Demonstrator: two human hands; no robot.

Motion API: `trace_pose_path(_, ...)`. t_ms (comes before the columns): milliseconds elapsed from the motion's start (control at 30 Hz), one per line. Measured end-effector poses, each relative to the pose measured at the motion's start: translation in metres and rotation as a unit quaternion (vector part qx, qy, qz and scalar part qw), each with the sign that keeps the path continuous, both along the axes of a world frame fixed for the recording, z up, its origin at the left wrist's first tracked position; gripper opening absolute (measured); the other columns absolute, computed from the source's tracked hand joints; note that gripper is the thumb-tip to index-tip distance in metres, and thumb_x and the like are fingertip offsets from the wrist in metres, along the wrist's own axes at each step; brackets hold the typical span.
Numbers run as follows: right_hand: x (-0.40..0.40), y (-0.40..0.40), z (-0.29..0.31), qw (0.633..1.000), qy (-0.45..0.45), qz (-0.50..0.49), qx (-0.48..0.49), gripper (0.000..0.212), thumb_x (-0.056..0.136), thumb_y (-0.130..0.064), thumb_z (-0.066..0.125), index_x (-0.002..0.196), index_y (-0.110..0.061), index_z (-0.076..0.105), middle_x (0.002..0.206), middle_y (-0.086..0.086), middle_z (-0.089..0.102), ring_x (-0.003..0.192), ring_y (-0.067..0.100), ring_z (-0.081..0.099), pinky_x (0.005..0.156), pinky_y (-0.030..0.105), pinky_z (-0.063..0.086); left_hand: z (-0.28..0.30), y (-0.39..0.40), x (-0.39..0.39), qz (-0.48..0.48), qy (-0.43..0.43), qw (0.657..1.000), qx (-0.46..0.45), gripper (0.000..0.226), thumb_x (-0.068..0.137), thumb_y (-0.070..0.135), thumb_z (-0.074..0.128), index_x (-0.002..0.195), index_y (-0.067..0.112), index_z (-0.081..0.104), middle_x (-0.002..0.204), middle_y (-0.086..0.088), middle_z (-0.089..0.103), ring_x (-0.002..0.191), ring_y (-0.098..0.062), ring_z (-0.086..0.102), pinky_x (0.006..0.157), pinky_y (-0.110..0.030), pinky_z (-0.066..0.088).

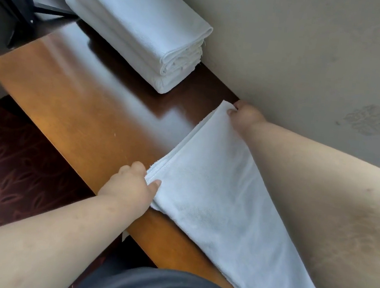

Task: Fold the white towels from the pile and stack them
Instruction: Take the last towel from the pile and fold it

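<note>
A white towel (211,194) lies folded lengthwise across the glossy wooden table (88,107), its near end running off the bottom right of the view. My left hand (131,187) pinches the towel's near corner at the table's front edge. My right hand (245,117) pinches the far corner, close to the wall. A stack of folded white towels (136,24) sits farther along the table against the wall. The pile of unfolded towels is out of view.
A beige wall (315,51) runs along the table's far side. A black metal stand (17,0) rises at the top left, beside the stack. Dark red patterned carpet (2,164) lies below the table's front edge. Bare wood separates the stack from the towel.
</note>
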State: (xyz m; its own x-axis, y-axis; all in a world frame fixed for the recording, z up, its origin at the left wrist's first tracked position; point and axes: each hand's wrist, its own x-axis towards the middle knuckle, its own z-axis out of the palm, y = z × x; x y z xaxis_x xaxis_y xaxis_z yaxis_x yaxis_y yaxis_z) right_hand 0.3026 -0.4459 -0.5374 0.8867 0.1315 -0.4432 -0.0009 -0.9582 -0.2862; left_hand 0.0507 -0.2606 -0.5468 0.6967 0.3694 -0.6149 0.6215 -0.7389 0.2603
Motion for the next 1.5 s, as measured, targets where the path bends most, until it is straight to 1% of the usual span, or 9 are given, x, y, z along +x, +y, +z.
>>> trace_pose_path(167,0.004,0.000,-0.013,0.999,0.022,-0.016,-0.021,0.044,0.108,-0.032,0.032,0.139,-0.002,0.042,0.141,0.021,0.047,0.129,0.035,0.047,0.106,0.038,0.038,-0.002,-0.002,0.000,-0.059,-0.132,0.987,-0.067,0.048,0.091,0.046,0.058,0.134,0.033,0.042,0.127,0.005,0.047,0.116,-0.016,0.046,0.094,-0.034,0.046)
trace_pose_path(433,0.009,-0.001,-0.041,0.997,-0.051,-0.051,-0.022,0.037,0.104,-0.045,0.028,0.117,-0.016,0.049,0.119,0.012,0.059,0.110,0.033,0.057,0.082,0.036,0.038,-0.007,0.007,0.033,-0.080,-0.012,0.996,-0.032,0.037,0.096,0.051,0.048,0.079,0.019,0.045,0.069,0.000,0.044,0.060,-0.017,0.047,0.051,-0.029,0.035)
trace_pose_path(500,0.009,0.000,-0.045,0.995,-0.083,-0.062,0.002,0.038,0.103,-0.047,0.029,0.116,-0.018,0.051,0.117,0.011,0.061,0.109,0.034,0.058,0.081,0.037,0.037,-0.012,0.010,0.030,-0.113,-0.028,0.993,0.021,0.022,0.096,0.041,0.051,0.111,0.025,0.055,0.080,0.001,0.040,0.078,-0.020,0.053,0.058,-0.030,0.040)
trace_pose_path(533,0.007,0.002,-0.046,0.991,-0.114,-0.064,0.022,0.039,0.103,-0.047,0.030,0.116,-0.018,0.053,0.115,0.010,0.062,0.108,0.033,0.057,0.082,0.037,0.037,-0.012,0.011,0.028,-0.129,-0.045,0.988,0.069,0.053,0.095,0.034,0.052,0.141,0.024,0.027,0.086,0.001,0.038,0.086,-0.020,0.051,0.063,-0.030,0.043)
trace_pose_path(700,0.001,0.015,-0.060,0.981,-0.191,-0.018,-0.023,0.040,0.101,-0.049,0.036,0.123,-0.023,0.056,0.130,0.008,0.053,0.123,0.032,0.043,0.099,0.044,0.031,-0.018,0.025,0.026,-0.046,-0.120,0.989,0.075,0.023,0.098,0.043,0.044,0.098,0.022,0.053,0.096,0.001,0.050,0.075,-0.015,0.048,0.064,-0.032,0.046)
trace_pose_path(867,-0.014,0.010,-0.046,0.974,-0.217,-0.052,0.029,0.052,0.099,-0.049,0.041,0.145,-0.026,0.040,0.156,0.003,0.033,0.143,0.026,0.026,0.119,0.045,0.014,-0.011,0.011,0.018,-0.272,-0.274,0.917,0.103,0.047,0.092,0.033,0.060,0.137,0.025,0.049,0.147,-0.008,0.042,0.132,-0.031,0.042,0.105,-0.047,0.037)
trace_pose_path(1000,-0.100,-0.018,-0.033,0.981,-0.179,-0.026,0.075,0.057,0.099,-0.045,0.042,0.151,-0.024,0.033,0.164,0.003,0.018,0.151,0.023,0.009,0.122,0.046,0.000,-0.004,-0.002,0.019,-0.537,-0.101,0.834,0.070,0.057,0.103,0.036,0.034,0.154,0.033,0.009,0.163,-0.004,0.003,0.149,-0.026,0.003,0.119,-0.041,0.010)
trace_pose_path(1300,-0.261,-0.160,-0.029,0.987,0.014,-0.128,-0.091,0.072,0.097,-0.062,0.024,0.157,-0.034,-0.005,0.166,-0.001,-0.015,0.151,0.022,-0.018,0.121,0.044,-0.008,0.028,-0.042,0.082,-0.615,-0.031,0.777,0.133,0.051,0.090,0.062,0.040,0.134,0.036,0.042,0.127,0.004,0.042,0.119,-0.019,0.040,0.092,-0.034,0.043)
trace_pose_path(1500,-0.342,-0.217,-0.014,0.948,0.088,-0.301,-0.049,0.077,0.096,-0.063,0.036,0.159,-0.032,0.002,0.167,-0.002,-0.008,0.153,0.020,-0.007,0.123,0.044,0.006,0.023,-0.068,0.098,-0.647,0.004,0.752,0.126,0.074,0.091,0.049,0.053,0.151,0.043,0.010,0.159,0.003,0.004,0.144,-0.022,0.015,0.112,-0.036,0.033)
